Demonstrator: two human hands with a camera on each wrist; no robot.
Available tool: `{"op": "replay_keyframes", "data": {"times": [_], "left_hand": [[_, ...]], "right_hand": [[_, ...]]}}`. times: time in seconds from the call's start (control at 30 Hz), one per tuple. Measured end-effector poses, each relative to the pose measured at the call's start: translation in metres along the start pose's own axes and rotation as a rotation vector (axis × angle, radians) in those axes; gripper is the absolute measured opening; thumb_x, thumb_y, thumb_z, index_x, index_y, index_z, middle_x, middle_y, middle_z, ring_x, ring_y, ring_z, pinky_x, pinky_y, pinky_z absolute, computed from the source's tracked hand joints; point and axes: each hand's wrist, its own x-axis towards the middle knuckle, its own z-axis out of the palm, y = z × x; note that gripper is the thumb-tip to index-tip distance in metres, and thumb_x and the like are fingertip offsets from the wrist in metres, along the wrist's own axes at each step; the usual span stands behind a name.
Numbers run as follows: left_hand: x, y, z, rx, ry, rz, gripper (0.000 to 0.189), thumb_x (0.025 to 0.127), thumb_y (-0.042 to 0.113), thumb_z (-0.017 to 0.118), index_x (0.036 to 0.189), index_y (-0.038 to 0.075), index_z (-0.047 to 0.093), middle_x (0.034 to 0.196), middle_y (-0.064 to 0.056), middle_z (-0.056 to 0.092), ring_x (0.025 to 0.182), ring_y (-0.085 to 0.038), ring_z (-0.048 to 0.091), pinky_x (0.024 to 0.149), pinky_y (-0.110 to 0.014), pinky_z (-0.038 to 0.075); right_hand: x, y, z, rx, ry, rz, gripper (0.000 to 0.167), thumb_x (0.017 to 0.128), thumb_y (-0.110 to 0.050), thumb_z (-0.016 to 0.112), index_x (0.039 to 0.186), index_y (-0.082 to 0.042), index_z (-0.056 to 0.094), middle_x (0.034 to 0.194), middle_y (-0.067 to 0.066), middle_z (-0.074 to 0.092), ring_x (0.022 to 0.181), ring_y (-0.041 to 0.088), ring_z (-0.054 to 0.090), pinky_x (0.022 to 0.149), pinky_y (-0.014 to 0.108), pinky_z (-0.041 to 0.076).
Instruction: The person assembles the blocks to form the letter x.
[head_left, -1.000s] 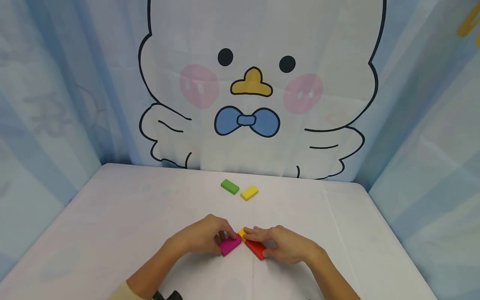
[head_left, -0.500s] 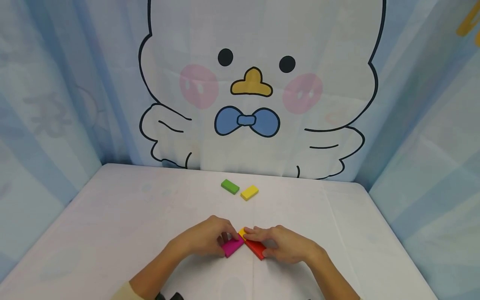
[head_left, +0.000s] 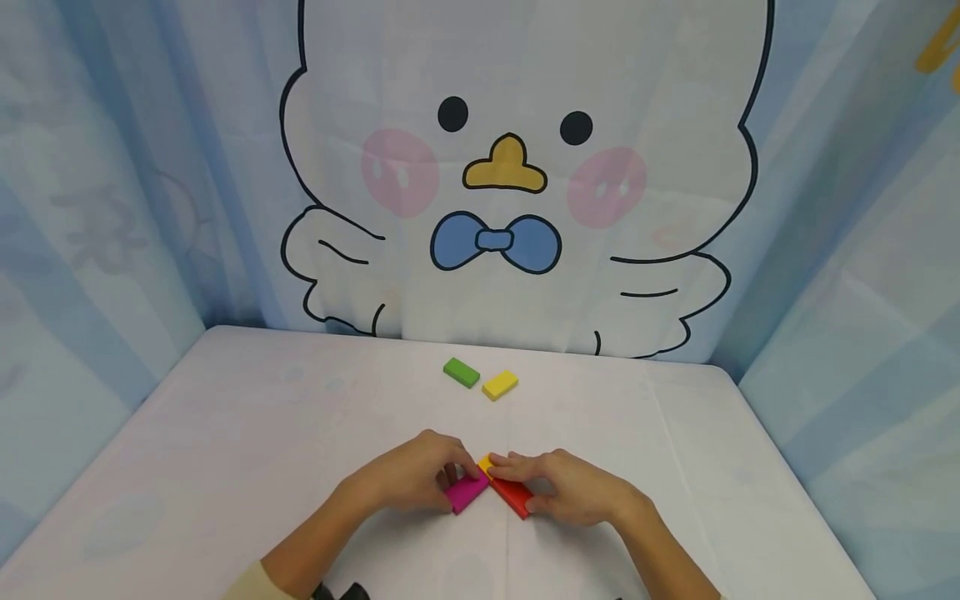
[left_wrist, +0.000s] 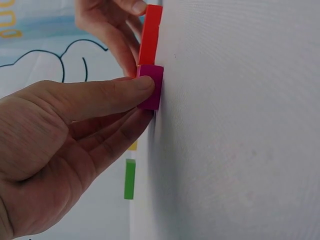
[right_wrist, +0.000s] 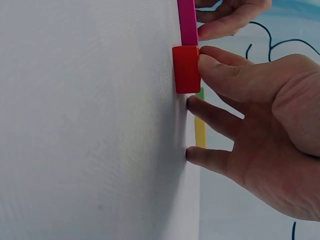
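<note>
In the head view my left hand (head_left: 412,471) pinches a magenta block (head_left: 467,493) lying slanted on the table, thumb at its near end and fingertips at its far end. My right hand (head_left: 573,487) holds a red block (head_left: 513,497) that slants the opposite way. The magenta block's far end meets the red one, so they form a peak. At the tip shows a small orange-yellow block (head_left: 485,463), partly hidden by my right fingers. In the right wrist view the thumb presses the end of the red block (right_wrist: 186,70), and two other fingertips touch the table.
Farther back on the white table (head_left: 300,433) lie a green block (head_left: 461,372) and a yellow block (head_left: 500,385), apart from each other. A curtain (head_left: 495,308) with a cartoon bird hangs behind the table's back edge. A dark object (head_left: 354,592) shows at the bottom edge.
Over the first half second my left hand slid the magenta block slightly right, up against the red and orange-yellow blocks. Since then both hands have stayed almost still.
</note>
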Motion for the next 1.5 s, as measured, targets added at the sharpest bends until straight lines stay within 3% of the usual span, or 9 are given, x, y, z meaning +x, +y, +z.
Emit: {"op": "replay_keyframes", "data": {"times": [0.8,1.1,1.27,1.5], "left_hand": [[-0.0012,0.0017,-0.0015,0.013,-0.022,-0.025,0.043,0.082,0.006,0.087,0.121,0.018,0.077,0.107,0.008,0.070,0.092,-0.005,0.065,0.081,-0.018,0.056],[-0.0034,-0.0004,-0.0062,0.024,-0.036,-0.030,0.044,0.086,-0.002,0.078,0.123,0.020,0.076,0.113,0.007,0.071,0.098,-0.007,0.066,0.085,-0.022,0.059],[-0.0034,-0.0020,-0.0075,0.074,-0.008,-0.035,0.036,0.091,0.005,0.076,0.123,0.021,0.076,0.120,0.005,0.071,0.110,-0.013,0.065,0.095,-0.032,0.059],[-0.0001,-0.0025,-0.0064,0.180,-0.012,0.002,0.042,0.095,0.009,0.073,0.134,0.023,0.071,0.147,0.002,0.063,0.140,-0.023,0.056,0.113,-0.047,0.050]], "right_hand": [[0.0017,-0.0016,-0.0009,0.000,0.024,-0.009,0.061,0.094,-0.002,0.073,0.149,-0.024,0.059,0.159,-0.016,0.048,0.150,0.015,0.045,0.120,0.049,0.039],[0.0020,-0.0038,-0.0029,0.013,0.020,0.007,0.060,0.093,-0.002,0.073,0.148,-0.025,0.061,0.158,-0.016,0.050,0.147,0.016,0.049,0.117,0.049,0.044],[0.0009,-0.0039,-0.0047,0.007,0.021,-0.006,0.057,0.094,-0.002,0.072,0.145,-0.028,0.064,0.157,-0.015,0.051,0.144,0.016,0.053,0.115,0.046,0.047],[0.0009,0.0013,-0.0078,-0.010,0.063,-0.033,0.051,0.096,-0.005,0.068,0.143,-0.025,0.066,0.156,-0.011,0.053,0.145,0.019,0.052,0.114,0.050,0.047]]}}
